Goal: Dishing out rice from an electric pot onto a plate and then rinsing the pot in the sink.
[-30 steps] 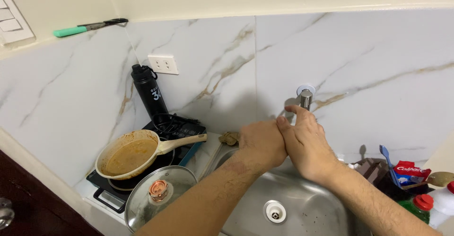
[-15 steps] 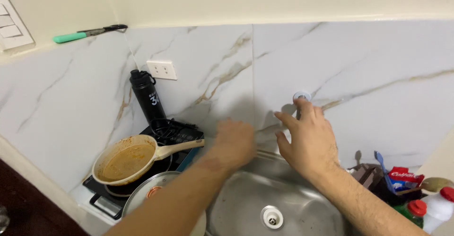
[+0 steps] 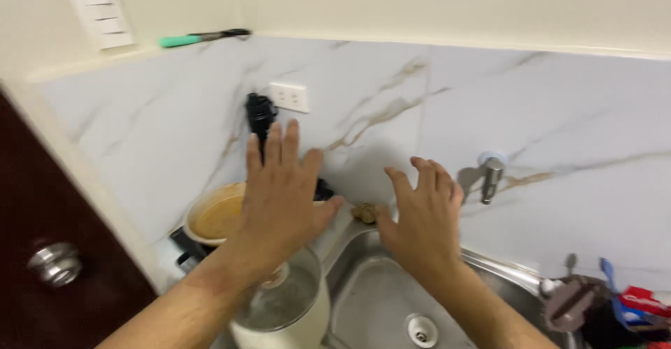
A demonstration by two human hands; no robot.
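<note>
Spanning the lower right, a stainless steel sink [image 3: 381, 289] set into the counter under the marbled wall, basin dry-looking and bare but for its round drain [image 3: 422, 331], wall tap [image 3: 491, 179] just above the far rim. Crowding the counter to the left, a black cooktop [image 3: 183, 243] carrying a cream pan [image 3: 215, 215] with an orange-brown sauce film inside, and nearer, a glass lid [image 3: 279, 300] resting on a pale pot, contents hidden under the glass. Hovering over pan and lid, left hand [image 3: 279, 191] flat, fingers spread, gripping nothing. Raised over the sink's near corner, right hand [image 3: 421, 217] likewise open and empty, just beside a small brown scrubbing pad [image 3: 365, 212] on the rim. Standing behind the left hand's fingertips, a black bottle [image 3: 261, 115], cap on, contents unseen. Cluttering the far right, blurred toiletries in a dark holder [image 3: 594, 314].
</note>
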